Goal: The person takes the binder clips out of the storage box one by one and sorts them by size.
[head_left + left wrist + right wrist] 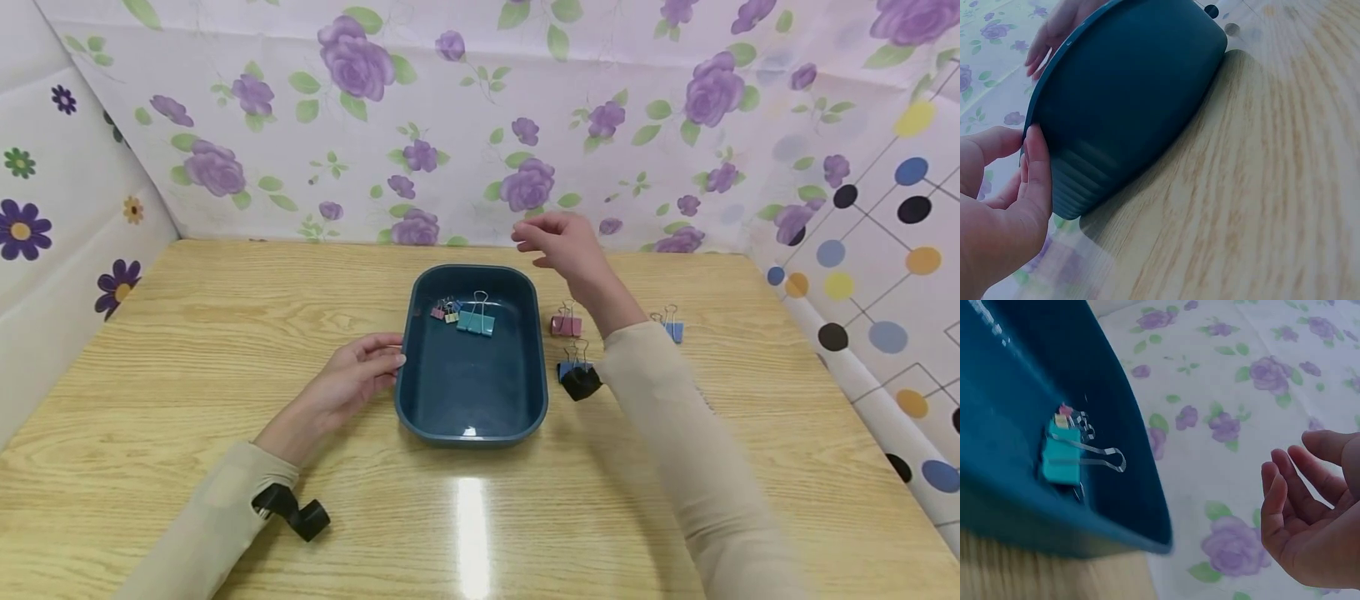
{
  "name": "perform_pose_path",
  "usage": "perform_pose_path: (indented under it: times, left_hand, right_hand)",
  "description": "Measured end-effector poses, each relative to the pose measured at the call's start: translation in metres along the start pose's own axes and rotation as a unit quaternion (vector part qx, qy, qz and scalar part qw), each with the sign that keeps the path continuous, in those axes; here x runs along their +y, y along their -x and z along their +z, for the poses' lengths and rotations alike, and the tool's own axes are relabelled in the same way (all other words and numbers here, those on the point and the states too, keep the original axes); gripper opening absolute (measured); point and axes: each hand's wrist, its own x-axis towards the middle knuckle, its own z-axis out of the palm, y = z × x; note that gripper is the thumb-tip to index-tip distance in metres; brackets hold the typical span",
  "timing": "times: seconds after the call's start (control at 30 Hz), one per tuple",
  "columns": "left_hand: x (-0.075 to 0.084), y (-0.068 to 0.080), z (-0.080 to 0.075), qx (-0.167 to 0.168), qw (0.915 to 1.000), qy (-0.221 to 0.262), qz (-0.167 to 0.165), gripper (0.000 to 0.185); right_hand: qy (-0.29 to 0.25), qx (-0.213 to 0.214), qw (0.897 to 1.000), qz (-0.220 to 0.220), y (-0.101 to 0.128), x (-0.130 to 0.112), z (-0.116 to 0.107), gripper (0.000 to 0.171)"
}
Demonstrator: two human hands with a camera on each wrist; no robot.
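A dark teal tray point(472, 408) stands on the table. My left hand point(360, 371) pinches its left rim between thumb and fingers, as the left wrist view shows. Inside, toward the back, lies a large turquoise binder clip point(476, 322), with several small binder clips point(450, 317) in pink, yellow and blue beside it. My right hand point(562, 246) is raised beyond the tray's back right corner, its fingers loosely bent with nothing between them. In the right wrist view, that hand point(1310, 512) is apart from the tray's wall.
Right of the tray are a pink binder clip point(566, 324) and a blue binder clip point(570, 367), partly hidden behind a black wrist strap point(582, 383). Another blue clip point(673, 332) sits farther right, partly behind the right sleeve. A flowered cloth point(465, 125) hangs along the table's back edge.
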Motion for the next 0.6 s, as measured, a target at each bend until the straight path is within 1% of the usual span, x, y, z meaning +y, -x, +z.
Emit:
perform_pose_path:
  times: [0.13, 0.23, 0.33, 0.47, 0.6]
  left_hand:
    - [0.000, 0.000, 0.000, -0.001, 1.0000, 0.001, 0.000, 0.041]
    - [0.000, 0.000, 0.000, -0.002, 1.0000, 0.003, 0.001, 0.040]
    - [-0.001, -0.001, -0.001, -0.004, 1.0000, 0.005, 0.003, 0.040]
    - [-0.002, -0.001, -0.002, -0.006, 1.0000, 0.003, 0.006, 0.040]
    - [-0.003, -0.001, -0.002, -0.006, 1.0000, 0.000, 0.006, 0.040]
  right_hand:
    - [-0.035, 0.005, 0.999, 0.013, -0.005, 0.004, 0.014, 0.031]
    - [-0.067, 0.006, 0.997, 0.027, -0.008, 0.007, 0.022, 0.028]
    - [-0.090, 0.009, 0.995, 0.042, -0.011, 0.012, 0.030, 0.027]
    - [-0.089, 0.013, 0.994, 0.054, -0.014, 0.020, 0.039, 0.030]
    - [-0.066, 0.017, 0.996, 0.061, -0.017, 0.026, 0.048, 0.029]
